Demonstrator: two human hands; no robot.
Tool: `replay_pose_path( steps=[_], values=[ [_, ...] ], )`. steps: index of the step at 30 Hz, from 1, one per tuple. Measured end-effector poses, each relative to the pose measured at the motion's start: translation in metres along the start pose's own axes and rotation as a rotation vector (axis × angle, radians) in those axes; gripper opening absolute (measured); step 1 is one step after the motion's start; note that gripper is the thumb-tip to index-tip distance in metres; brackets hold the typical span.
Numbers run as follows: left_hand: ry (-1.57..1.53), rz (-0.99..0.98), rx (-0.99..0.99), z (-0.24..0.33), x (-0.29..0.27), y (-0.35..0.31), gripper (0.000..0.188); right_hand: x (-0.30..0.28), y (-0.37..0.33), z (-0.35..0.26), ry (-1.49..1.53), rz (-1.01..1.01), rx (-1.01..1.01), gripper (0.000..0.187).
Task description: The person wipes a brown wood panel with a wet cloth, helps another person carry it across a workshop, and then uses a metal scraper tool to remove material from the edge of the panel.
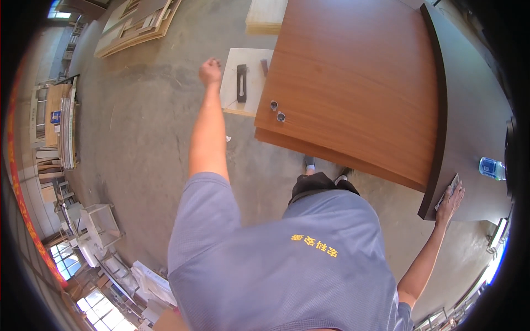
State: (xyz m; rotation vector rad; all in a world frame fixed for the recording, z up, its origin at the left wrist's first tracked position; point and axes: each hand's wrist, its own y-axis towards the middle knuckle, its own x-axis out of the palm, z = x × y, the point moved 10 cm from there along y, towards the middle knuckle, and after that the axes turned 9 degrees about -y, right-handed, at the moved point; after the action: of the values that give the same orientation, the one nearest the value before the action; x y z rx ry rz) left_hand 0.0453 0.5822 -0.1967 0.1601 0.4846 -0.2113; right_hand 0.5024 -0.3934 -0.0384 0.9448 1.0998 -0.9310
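My left hand (210,71) is stretched out to the left over the floor, its fingers curled; whether anything small is in them I cannot make out. My right hand (452,199) lies on the near corner of a dark curved panel (469,110) and presses a thin grey cloth-like piece (446,193) against it. Left of the dark panel spreads a large brown wood-grain panel (353,83). Two small round metal-rimmed fittings (281,117) sit near its left corner. A clear bottle with a blue label (490,169) lies or stands on the dark panel, beyond my right hand.
A pale board (234,63) on the floor bears a dark slotted piece (242,83). Stacked boards (138,27) lie at the far left, another pale stack (265,16) behind the brown panel. Racks of panels (66,127) line the left wall. My feet stand by the brown panel's near edge.
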Motion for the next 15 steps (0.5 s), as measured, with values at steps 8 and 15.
replay_pose_path(
  steps=[8,15],
  values=[
    [0.767,0.007,-0.127,-0.143,-0.203,-0.004,0.067,-0.005,-0.006,0.033,-0.469,0.101,-0.247,0.038],
    [0.515,-0.074,0.044,0.019,-0.175,0.023,0.086,-0.078,-0.064,-0.076,-0.048,0.148,-0.034,0.060]
  ],
)
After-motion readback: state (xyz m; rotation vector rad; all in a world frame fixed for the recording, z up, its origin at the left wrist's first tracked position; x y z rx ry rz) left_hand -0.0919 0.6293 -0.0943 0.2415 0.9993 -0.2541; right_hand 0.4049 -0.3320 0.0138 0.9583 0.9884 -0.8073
